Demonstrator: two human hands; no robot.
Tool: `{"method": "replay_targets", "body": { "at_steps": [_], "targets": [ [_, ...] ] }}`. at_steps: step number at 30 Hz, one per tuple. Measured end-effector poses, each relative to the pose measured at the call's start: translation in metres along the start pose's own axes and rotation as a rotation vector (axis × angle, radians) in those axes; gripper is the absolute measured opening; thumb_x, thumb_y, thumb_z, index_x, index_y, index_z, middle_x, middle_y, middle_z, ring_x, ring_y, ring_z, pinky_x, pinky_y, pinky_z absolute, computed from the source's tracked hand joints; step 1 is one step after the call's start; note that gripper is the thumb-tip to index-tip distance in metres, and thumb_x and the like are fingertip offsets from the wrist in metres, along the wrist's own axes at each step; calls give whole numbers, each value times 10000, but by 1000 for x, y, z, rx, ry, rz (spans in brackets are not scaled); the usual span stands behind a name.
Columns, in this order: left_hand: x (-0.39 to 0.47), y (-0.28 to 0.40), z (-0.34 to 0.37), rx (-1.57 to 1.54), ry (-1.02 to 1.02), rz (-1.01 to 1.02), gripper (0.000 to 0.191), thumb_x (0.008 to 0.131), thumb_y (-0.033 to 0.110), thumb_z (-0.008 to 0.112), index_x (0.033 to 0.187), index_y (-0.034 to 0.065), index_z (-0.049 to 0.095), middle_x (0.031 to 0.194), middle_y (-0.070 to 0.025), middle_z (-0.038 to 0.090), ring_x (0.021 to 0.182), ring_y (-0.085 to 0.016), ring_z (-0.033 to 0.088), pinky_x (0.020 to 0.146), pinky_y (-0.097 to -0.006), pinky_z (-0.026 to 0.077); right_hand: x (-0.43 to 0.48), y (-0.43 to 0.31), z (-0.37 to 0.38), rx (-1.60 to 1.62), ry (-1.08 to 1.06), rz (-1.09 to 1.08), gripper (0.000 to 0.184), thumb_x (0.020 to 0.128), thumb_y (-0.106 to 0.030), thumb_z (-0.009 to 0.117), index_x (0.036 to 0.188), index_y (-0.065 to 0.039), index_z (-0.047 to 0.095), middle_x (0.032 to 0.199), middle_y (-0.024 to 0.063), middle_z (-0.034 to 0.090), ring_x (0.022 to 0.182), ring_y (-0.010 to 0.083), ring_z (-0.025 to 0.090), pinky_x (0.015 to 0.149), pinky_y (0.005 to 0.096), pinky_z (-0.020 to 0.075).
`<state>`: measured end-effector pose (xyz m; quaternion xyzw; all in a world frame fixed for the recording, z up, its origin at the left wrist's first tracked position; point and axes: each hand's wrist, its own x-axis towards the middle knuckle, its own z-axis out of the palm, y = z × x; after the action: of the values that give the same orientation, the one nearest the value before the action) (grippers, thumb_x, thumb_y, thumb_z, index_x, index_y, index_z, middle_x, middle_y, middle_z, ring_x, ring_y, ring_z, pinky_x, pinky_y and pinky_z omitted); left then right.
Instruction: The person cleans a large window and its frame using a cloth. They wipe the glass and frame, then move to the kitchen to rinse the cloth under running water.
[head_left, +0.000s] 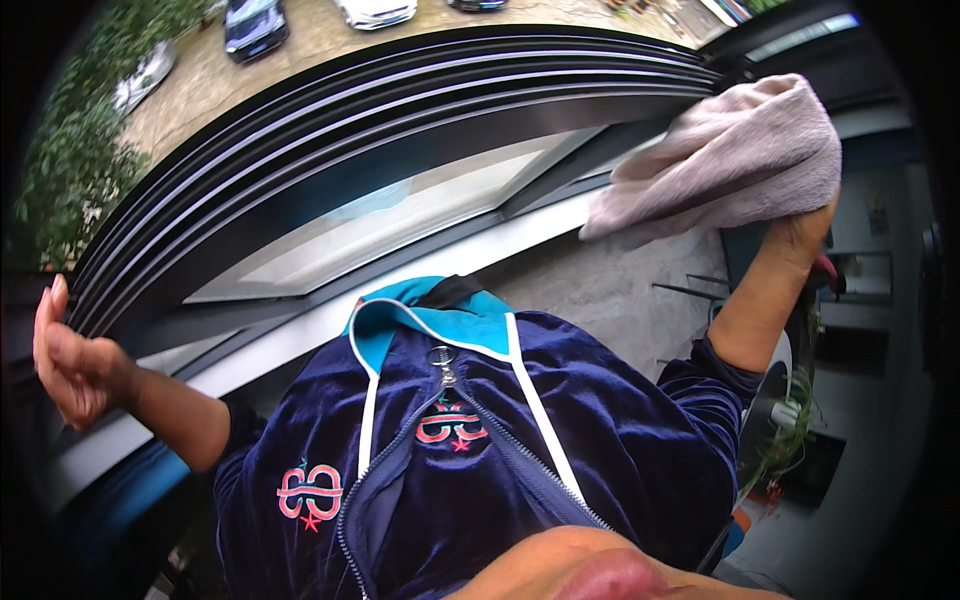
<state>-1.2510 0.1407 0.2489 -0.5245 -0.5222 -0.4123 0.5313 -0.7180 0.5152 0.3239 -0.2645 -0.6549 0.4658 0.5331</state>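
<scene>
A grey-mauve cloth (739, 161) is bunched at my right hand, near the right end of the black window track (420, 94). It covers the fingers, and only the wrist shows below it. The track has several parallel grooves with bright ridges and runs in a bowed line across the view. At its left end is my left hand (79, 367), with nothing in it. Its fingers point up, somewhat bent and apart, close to the dark side frame; contact with the frame cannot be told.
Below the track are glass panes (390, 214) in dark frames and a white ledge (450, 266). Parked cars (255, 30) and trees (82, 150) lie outside. Indoors, a potted plant (784, 442) and a round white surface (765, 382) stand by my right arm.
</scene>
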Motion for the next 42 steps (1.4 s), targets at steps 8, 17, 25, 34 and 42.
{"method": "replay_targets", "body": {
  "at_steps": [8,17,25,34,42],
  "targets": [
    [4,19,-1,-21,10,-84,195,970,18,510,932,-128,634,832,-212,702,704,-244,705,699,-318,596,29,30,44,-776,-518,-188,664,939,-356,573,1454,3,355,1433,163,427,1339,255,381,1106,365,283],
    [9,31,-2,-11,42,-46,121,919,-32,531,902,-89,636,810,-174,707,734,-217,706,717,-301,584,31,82,24,-917,-394,-231,576,968,-308,577,1407,17,394,1426,146,418,1332,259,378,1116,350,250],
    [8,18,-13,113,152,256,354,987,244,337,1025,-59,517,931,-254,604,843,-340,636,820,-452,551,37,59,94,-663,-745,-120,644,976,-493,467,1389,2,446,1421,171,427,1365,282,350,1127,396,260],
    [9,4,7,28,421,228,575,999,478,301,1111,-33,538,1182,-253,530,1116,-367,571,995,-468,473,-2,-6,257,-948,-1035,-645,579,835,-324,589,1337,-42,524,1354,209,472,1290,380,407,1087,453,323],
    [42,47,54,11,116,273,450,947,454,519,980,26,654,1111,-180,530,1038,-348,591,897,-463,523,-18,-20,360,-712,-1014,-977,476,920,-335,515,1336,-104,525,1313,176,534,1262,349,450,1069,450,334]
  ]
}}
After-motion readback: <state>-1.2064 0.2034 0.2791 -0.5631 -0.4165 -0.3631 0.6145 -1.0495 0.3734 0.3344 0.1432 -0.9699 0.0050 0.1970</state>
